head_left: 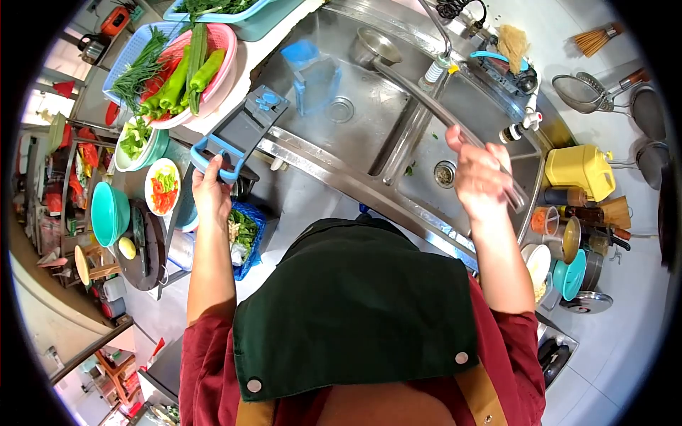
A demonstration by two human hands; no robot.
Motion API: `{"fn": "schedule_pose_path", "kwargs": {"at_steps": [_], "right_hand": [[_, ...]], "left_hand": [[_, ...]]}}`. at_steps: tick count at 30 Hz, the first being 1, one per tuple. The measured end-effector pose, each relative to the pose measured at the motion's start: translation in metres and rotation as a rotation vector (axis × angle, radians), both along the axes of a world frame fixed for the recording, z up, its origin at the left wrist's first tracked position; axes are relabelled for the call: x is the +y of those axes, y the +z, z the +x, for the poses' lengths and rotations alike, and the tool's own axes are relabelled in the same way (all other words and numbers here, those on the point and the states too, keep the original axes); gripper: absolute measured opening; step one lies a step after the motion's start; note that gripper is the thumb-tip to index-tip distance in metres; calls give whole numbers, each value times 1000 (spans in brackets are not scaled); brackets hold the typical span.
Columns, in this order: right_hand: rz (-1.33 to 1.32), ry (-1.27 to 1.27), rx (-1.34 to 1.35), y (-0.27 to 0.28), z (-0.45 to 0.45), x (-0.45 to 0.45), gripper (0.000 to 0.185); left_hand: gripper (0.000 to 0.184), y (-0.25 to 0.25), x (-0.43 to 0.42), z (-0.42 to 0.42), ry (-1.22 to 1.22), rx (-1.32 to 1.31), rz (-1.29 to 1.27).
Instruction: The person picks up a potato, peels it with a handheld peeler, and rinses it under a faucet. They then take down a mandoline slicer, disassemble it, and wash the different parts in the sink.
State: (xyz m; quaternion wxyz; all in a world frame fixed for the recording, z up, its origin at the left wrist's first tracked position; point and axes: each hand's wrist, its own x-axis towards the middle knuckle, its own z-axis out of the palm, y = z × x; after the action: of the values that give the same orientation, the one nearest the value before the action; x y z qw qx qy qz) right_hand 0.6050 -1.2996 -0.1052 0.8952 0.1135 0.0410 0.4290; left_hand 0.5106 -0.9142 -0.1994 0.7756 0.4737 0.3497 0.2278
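My left hand (211,190) is closed around the blue handle frame of a grey-and-blue mandoline slicer (245,124), which is tilted at the sink's left front edge. My right hand (482,174) grips the long handle of a metal ladle (375,47) above the right basin and is slightly blurred. The ladle's deep round bowl is over the back of the left basin. A clear plastic box with a blue part (316,82) sits in the left basin of the steel sink (312,153).
Left of the sink are a pink basin (226,53) of peppers, a plate of chopped vegetables (163,186), a teal bowl (110,213) and a knife on a round board (158,259). A faucet (446,42) rises behind; a yellow jug (579,172) and bottles stand right.
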Motion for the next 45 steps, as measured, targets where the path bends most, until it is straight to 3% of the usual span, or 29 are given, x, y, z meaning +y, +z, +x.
{"fn": "schedule_pose_path", "kwargs": {"at_steps": [5, 10, 16, 24, 34, 40, 45], "right_hand": [[121, -31, 2, -28, 21, 13, 41], [47, 0, 15, -26, 26, 0, 39], [-389, 83, -307, -10, 9, -20, 40], [-708, -1, -410, 24, -50, -43, 46], [-636, -57, -323, 52, -118, -56, 50], [-319, -257, -408, 66, -169, -48, 44], [-377, -497, -545, 84, -222, -66, 46]], "left_hand": [[17, -1, -1, 2, -8, 24, 23], [21, -3, -2, 0, 1, -23, 6], [22, -16, 10, -4, -48, 25, 31], [23, -6, 3, -1, 6, -14, 19], [17, -6, 16, -5, -57, -98, 71], [16, 5, 13, 2, -73, -123, 156], [17, 4, 16, 15, -89, -108, 164]]}}
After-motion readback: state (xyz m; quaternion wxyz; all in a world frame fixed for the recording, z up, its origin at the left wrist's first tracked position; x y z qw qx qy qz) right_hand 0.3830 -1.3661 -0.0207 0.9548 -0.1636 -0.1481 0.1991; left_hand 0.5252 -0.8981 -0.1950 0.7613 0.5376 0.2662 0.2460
